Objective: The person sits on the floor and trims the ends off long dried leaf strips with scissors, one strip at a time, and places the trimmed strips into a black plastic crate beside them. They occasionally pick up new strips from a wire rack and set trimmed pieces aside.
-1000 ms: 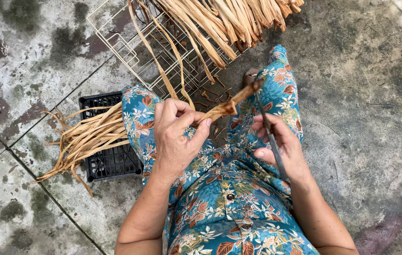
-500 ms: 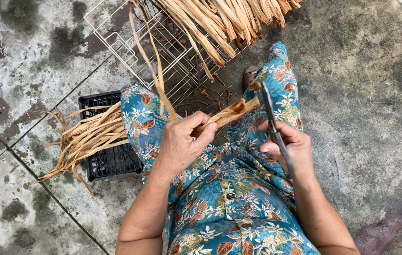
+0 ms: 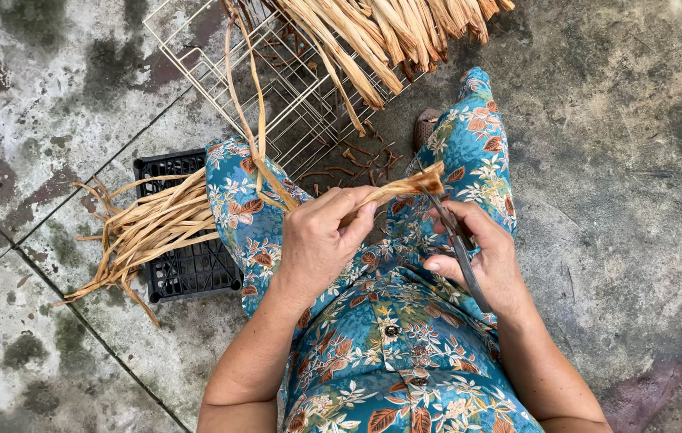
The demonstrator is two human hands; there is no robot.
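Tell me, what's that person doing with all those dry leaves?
A seated person in a blue flowered outfit grips a bundle of dried leaf strips in the left hand. The right hand holds scissors at the bundle's end. More strips lie across a black crate, beside a wire rack.

— Bright, even daylight throughout, soft and diffuse, no glare anywhere.

— Shadows?

— Faint only, a soft dark patch under the black crate (image 3: 189,269) at left of centre. No hard edges.

— Sharpness?

— Crisp across the centre, fine print on the floral dress (image 3: 389,353) clearly resolved. Slight wide-angle stretching toward the corners, little blur.
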